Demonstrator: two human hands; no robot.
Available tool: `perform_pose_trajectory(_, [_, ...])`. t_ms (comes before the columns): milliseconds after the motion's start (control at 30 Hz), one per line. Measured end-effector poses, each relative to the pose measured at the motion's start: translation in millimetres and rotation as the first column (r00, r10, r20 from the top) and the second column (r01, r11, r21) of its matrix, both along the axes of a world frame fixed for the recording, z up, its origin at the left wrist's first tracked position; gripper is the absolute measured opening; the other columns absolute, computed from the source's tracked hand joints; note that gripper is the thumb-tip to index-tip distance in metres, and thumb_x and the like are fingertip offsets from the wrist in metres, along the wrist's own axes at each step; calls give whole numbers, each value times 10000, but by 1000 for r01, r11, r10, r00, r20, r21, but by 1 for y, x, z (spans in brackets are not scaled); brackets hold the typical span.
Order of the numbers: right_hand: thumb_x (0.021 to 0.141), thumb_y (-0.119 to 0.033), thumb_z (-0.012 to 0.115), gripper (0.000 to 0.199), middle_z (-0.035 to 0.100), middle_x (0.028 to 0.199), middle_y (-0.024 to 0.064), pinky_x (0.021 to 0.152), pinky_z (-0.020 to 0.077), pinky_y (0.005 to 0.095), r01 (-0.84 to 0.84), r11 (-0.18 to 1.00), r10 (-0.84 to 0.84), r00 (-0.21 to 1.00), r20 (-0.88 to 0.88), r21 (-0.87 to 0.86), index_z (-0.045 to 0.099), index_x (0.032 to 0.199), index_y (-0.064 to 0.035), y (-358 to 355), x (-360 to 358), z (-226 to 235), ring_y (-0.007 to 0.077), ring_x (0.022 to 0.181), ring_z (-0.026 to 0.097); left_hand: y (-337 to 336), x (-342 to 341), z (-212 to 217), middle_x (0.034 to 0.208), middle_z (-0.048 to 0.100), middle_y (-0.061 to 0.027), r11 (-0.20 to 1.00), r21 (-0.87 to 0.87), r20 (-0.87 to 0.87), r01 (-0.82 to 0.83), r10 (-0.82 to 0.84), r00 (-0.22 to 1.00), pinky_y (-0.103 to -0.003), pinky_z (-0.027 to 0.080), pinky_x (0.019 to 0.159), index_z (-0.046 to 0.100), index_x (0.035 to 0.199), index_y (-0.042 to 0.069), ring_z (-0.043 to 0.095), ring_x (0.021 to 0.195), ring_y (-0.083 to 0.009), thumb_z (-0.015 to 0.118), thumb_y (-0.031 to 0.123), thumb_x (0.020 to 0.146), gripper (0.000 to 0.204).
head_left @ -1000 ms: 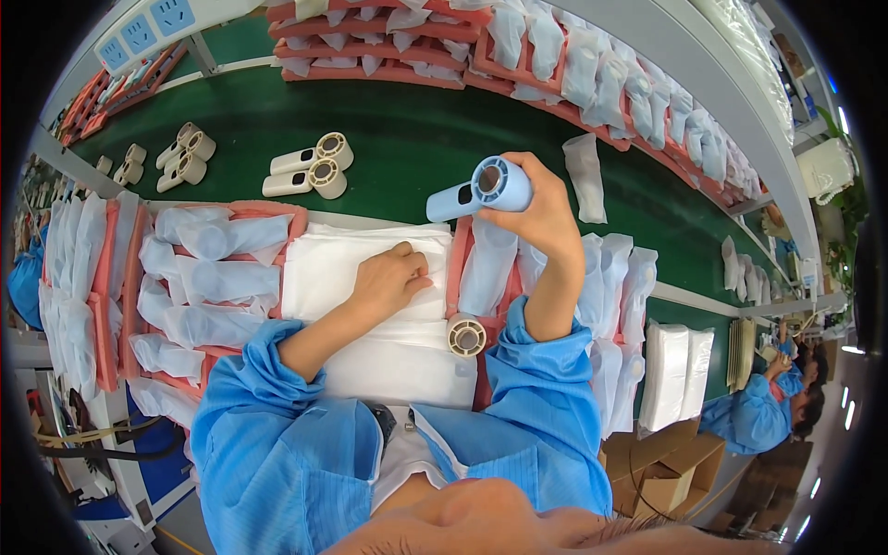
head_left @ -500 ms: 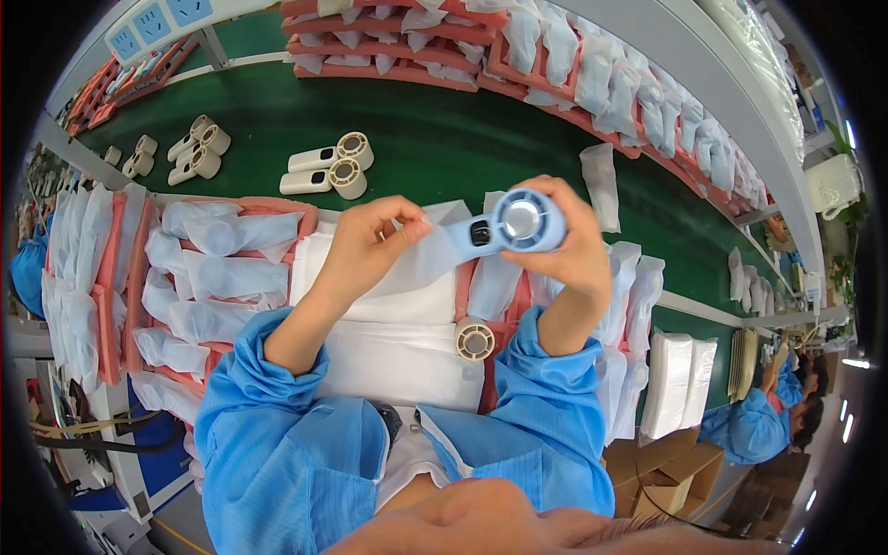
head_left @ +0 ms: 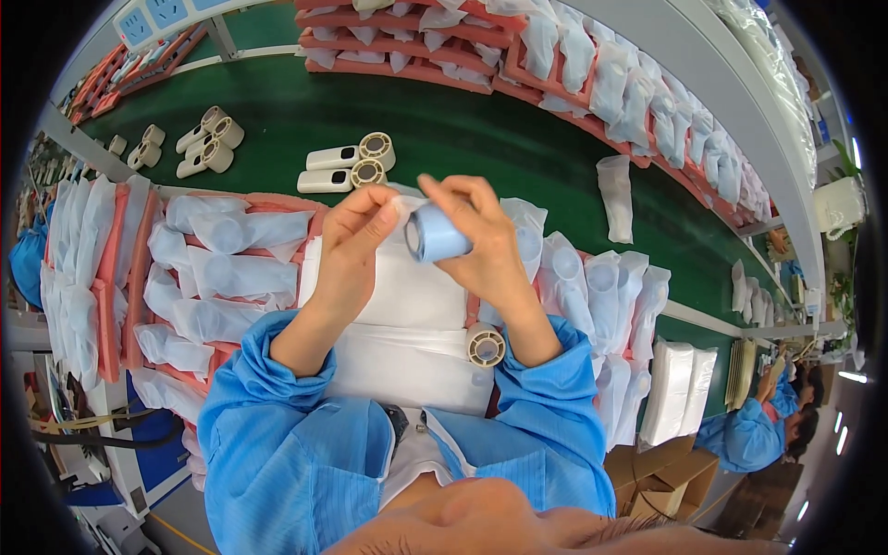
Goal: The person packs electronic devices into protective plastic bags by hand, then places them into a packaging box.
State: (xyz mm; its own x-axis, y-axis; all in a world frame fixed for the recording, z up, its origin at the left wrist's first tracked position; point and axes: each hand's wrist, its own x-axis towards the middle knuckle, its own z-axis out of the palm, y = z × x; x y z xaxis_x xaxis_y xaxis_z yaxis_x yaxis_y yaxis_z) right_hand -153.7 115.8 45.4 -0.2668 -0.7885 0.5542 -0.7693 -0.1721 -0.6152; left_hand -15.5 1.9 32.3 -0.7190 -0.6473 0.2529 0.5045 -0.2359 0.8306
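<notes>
A light blue handheld fan (head_left: 438,233) is gripped in my right hand (head_left: 486,236), fingers wrapped over its round head. The fan's handle is hidden behind the hands. Beside it my left hand (head_left: 354,236) is closed, thumb against fingers, on a thin translucent bag (head_left: 403,205). How far the bag covers the fan cannot be made out. Below both hands lies a stack of flat white bags (head_left: 407,296). A cream fan (head_left: 486,345) shows its round end at the stack's right edge.
Pink trays (head_left: 319,222) of bagged fans flank the stack, and more pink trays (head_left: 398,69) are piled behind. Bare cream fans (head_left: 326,178) lie in groups on the green bench (head_left: 268,120). A single bagged fan (head_left: 616,199) lies right. Another person (head_left: 754,430) sits far right.
The fan has moved left and nearer my left hand, turning so its handle is no longer seen. My right hand has come over its head. The left hand still pinches the bag.
</notes>
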Motion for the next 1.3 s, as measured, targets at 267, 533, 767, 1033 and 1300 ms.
perform_pose_trajectory(267, [575, 61, 764, 772, 545, 1097, 117, 745, 518, 336, 197, 980, -196, 969, -151, -11, 583, 1309, -97, -6, 2, -13, 275, 917, 590, 18, 2, 2, 895, 626, -78, 708, -702, 263, -80, 362, 894, -251, 458, 677, 665, 1058, 15, 592, 830, -149, 651, 33, 870, 189])
perform_pose_trajectory(533, [578, -2, 794, 657, 549, 1113, 152, 865, 482, 390, 230, 966, -209, 962, 174, -113, 550, 1188, -28, -3, -7, -17, 324, 1001, 576, 44, -2, 12, 1157, 565, -151, 475, -854, 60, -213, 496, 866, -322, 512, 685, 670, 1160, 88, 615, 908, -262, 693, -63, 709, 476])
perform_pose_trajectory(767, [617, -70, 777, 652, 516, 1209, 125, 884, 480, 354, -409, 911, 377, 778, 502, -51, 530, 1216, 1, 36, 40, 33, 257, 1092, 558, 47, 62, 33, 1300, 474, -174, 390, -914, 81, -116, 453, 888, -377, 499, 858, 684, 1154, 185, 590, 1046, -325, 755, 24, 689, 498])
perform_pose_trajectory(1033, [649, -83, 762, 502, 621, 951, 170, 709, 522, 387, -559, 794, 519, 828, 212, 240, 578, 1107, 4, 31, 60, -8, 336, 864, 659, 65, 132, 0, 1342, 432, -142, 667, -663, 59, -341, 500, 864, -361, 404, 969, 610, 1188, 119, 491, 1178, -274, 827, 200, 747, 498])
perform_pose_trajectory(1300, [646, -49, 733, 353, 615, 807, 184, 638, 485, 445, -88, 981, 120, 976, -180, 175, 569, 953, 9, 20, 79, -16, 399, 741, 607, 70, 108, -8, 1303, 447, -132, 615, -591, 20, -522, 658, 752, -345, 374, 935, 623, 1125, 83, 445, 1185, -238, 876, 224, 665, 543])
